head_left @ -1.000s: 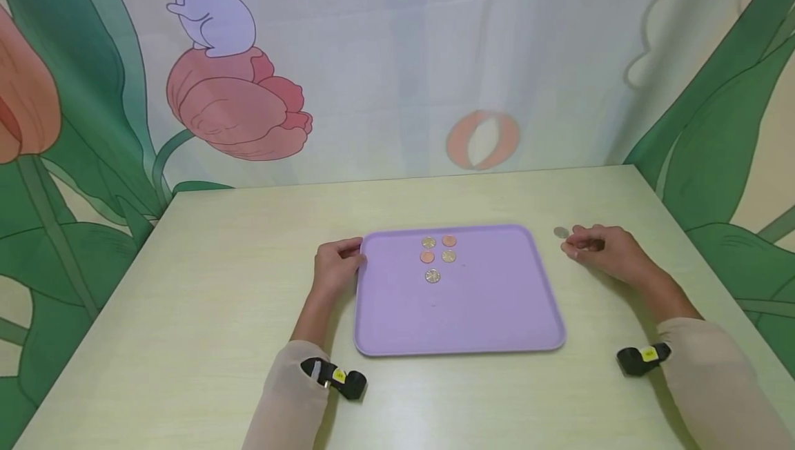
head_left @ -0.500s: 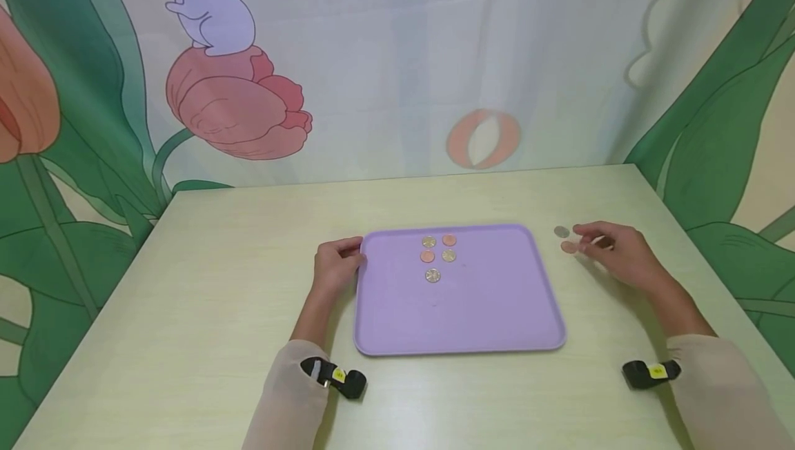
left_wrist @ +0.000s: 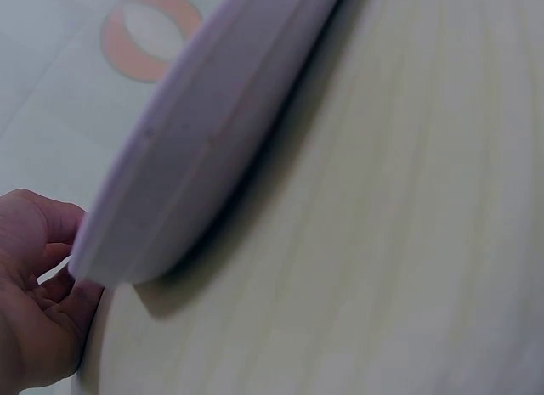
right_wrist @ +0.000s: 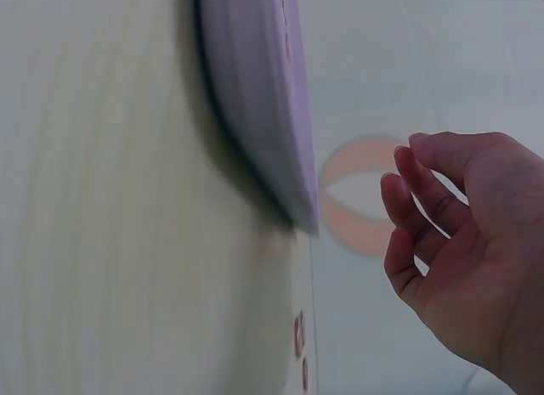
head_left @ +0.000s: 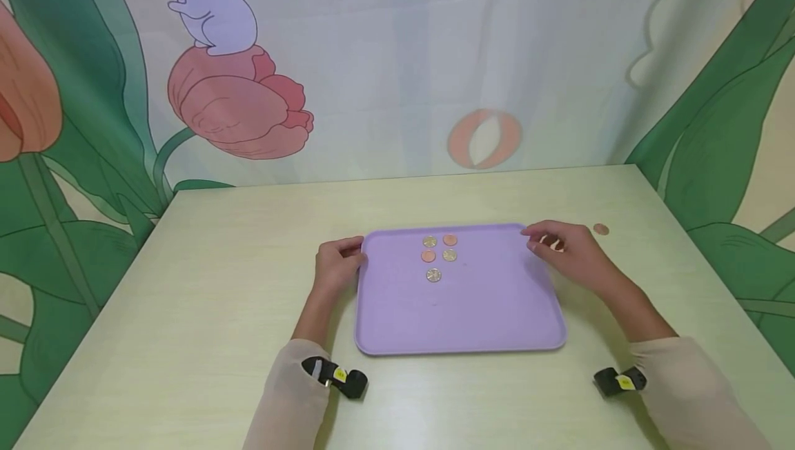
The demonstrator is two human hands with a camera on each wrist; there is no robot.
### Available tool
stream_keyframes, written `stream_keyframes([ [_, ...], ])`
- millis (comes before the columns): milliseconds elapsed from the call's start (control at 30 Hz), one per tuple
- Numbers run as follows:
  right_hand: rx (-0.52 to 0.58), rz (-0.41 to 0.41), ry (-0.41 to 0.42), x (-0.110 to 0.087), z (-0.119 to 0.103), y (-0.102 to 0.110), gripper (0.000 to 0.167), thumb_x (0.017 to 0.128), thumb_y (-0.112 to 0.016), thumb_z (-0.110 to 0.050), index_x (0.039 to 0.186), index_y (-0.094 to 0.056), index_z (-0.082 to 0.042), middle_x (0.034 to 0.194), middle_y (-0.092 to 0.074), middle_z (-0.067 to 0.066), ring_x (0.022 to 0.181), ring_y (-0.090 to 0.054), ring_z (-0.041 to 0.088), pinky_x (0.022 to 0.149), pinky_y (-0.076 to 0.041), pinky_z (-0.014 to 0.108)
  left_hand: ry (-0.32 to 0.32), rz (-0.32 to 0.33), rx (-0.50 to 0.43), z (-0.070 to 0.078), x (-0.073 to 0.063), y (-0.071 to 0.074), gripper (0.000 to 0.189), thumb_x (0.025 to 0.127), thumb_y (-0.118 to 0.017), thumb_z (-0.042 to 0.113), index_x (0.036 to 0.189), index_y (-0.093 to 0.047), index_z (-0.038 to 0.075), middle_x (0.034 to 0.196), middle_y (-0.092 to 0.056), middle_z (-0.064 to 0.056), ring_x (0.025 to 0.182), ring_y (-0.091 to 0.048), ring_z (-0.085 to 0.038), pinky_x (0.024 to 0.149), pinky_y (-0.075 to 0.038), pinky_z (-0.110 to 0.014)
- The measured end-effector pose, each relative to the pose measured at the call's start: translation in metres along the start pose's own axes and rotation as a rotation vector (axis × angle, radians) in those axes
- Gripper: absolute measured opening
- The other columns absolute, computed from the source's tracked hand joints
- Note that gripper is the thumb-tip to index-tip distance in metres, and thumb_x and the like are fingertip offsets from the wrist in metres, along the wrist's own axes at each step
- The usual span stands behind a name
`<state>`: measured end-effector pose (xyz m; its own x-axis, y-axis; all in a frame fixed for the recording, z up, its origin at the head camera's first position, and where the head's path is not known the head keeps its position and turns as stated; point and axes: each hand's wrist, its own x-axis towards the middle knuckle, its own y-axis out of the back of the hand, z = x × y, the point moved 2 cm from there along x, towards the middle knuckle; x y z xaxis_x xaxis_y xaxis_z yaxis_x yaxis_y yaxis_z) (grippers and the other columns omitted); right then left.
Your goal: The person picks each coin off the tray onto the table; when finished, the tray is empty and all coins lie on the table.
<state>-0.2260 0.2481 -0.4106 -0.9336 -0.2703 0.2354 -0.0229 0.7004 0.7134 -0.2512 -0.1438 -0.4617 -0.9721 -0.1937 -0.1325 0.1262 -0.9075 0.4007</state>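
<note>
A purple tray (head_left: pixel 497 298) lies on the table. Several coins rest on its upper part, among them a copper coin (head_left: pixel 428 256) and a silver coin (head_left: pixel 433 275). My left hand (head_left: pixel 337 265) grips the tray's left rim; in the left wrist view its fingers (left_wrist: pixel 59 234) meet the tray corner. My right hand (head_left: pixel 568 250) hovers near the tray's upper right corner, fingers loosely bent, no coin visible between them in the right wrist view. Another copper coin (head_left: pixel 600 229) lies on the table beyond this hand, which hides the spot just right of the tray.
The pale wooden table (head_left: pixel 248 284) ends at the back against a printed curtain (head_left: pixel 373 91). In the right wrist view, low reddish coins (right_wrist: pixel 298 334) show on the table past the tray's corner.
My right hand drew back from a copper coin on the table, then moved left to the tray's corner, uncovering another copper coin at right. My left hand and the tray stayed put.
</note>
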Motion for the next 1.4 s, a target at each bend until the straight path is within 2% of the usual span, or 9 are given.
stream_keyframes([
  [33,0.003,-0.013,-0.001,0.002,-0.005,-0.003,0.022,0.094,-0.068,-0.004,0.115,-0.072,0.000,0.098,-0.076,0.015,0.080,-0.058,0.001,0.077,-0.050,0.021,0.001,-0.002,-0.002,0.000,0.000,0.000,0.038,0.089,-0.066,-0.002,0.126,-0.070,0.001,0.120,-0.072,-0.021,0.109,-0.067,-0.026,0.085,-0.056,-0.019],
  [67,0.004,-0.026,0.002,0.005,-0.010,-0.006,0.022,0.094,-0.068,-0.004,0.115,-0.073,0.000,0.099,-0.076,0.014,0.081,-0.059,0.003,0.070,-0.050,0.019,0.000,-0.003,-0.003,0.000,0.000,0.000,0.038,0.089,-0.066,-0.002,0.126,-0.070,0.001,0.119,-0.072,-0.021,0.109,-0.067,-0.026,0.084,-0.056,-0.018],
  [233,-0.001,-0.064,0.029,0.018,-0.028,-0.021,0.021,0.094,-0.067,-0.004,0.114,-0.074,-0.001,0.096,-0.077,0.012,0.083,-0.062,0.008,0.074,-0.052,0.022,0.000,-0.001,-0.001,0.001,0.000,0.000,0.038,0.088,-0.066,-0.002,0.126,-0.070,0.001,0.118,-0.072,-0.021,0.107,-0.067,-0.026,0.083,-0.056,-0.019],
  [400,0.004,-0.135,0.066,0.033,-0.040,-0.036,0.021,0.094,-0.066,-0.004,0.113,-0.074,0.000,0.096,-0.077,0.012,0.084,-0.063,0.015,0.075,-0.052,0.024,-0.003,0.001,-0.001,0.002,-0.001,-0.001,0.040,0.087,-0.067,-0.002,0.126,-0.071,0.002,0.117,-0.073,-0.020,0.107,-0.068,-0.026,0.084,-0.056,-0.020],
  [633,0.016,-0.233,0.068,0.054,-0.042,-0.057,0.022,0.093,-0.067,-0.005,0.113,-0.074,0.001,0.101,-0.076,0.015,0.087,-0.066,0.020,0.075,-0.053,0.025,-0.007,0.001,0.001,0.002,0.001,-0.002,0.040,0.087,-0.067,-0.001,0.126,-0.071,0.002,0.117,-0.073,-0.020,0.108,-0.068,-0.026,0.086,-0.057,-0.022],
  [867,0.053,-0.323,0.034,0.066,-0.037,-0.073,0.023,0.090,-0.067,-0.002,0.112,-0.074,0.002,0.105,-0.077,0.016,0.084,-0.066,0.019,0.073,-0.053,0.025,-0.007,0.003,0.003,0.002,0.003,-0.002,0.040,0.086,-0.067,-0.001,0.126,-0.071,0.002,0.117,-0.073,-0.020,0.107,-0.068,-0.025,0.086,-0.056,-0.022],
  [1167,0.028,-0.347,0.028,0.068,-0.031,-0.088,0.027,0.088,-0.072,-0.004,0.115,-0.072,0.002,0.115,-0.074,0.018,0.101,-0.068,0.027,0.090,-0.056,0.036,0.003,0.002,0.008,0.001,0.001,0.000,0.041,0.086,-0.068,-0.001,0.127,-0.071,0.003,0.118,-0.073,-0.020,0.108,-0.068,-0.026,0.088,-0.056,-0.024],
  [1400,-0.019,-0.331,0.035,0.066,-0.034,-0.099,0.022,0.089,-0.074,-0.008,0.110,-0.074,-0.001,0.110,-0.074,0.014,0.099,-0.066,0.024,0.090,-0.056,0.038,0.010,0.006,0.005,0.001,0.000,0.000,0.041,0.087,-0.067,-0.001,0.128,-0.070,0.002,0.119,-0.073,-0.020,0.109,-0.067,-0.026,0.087,-0.057,-0.023],
])
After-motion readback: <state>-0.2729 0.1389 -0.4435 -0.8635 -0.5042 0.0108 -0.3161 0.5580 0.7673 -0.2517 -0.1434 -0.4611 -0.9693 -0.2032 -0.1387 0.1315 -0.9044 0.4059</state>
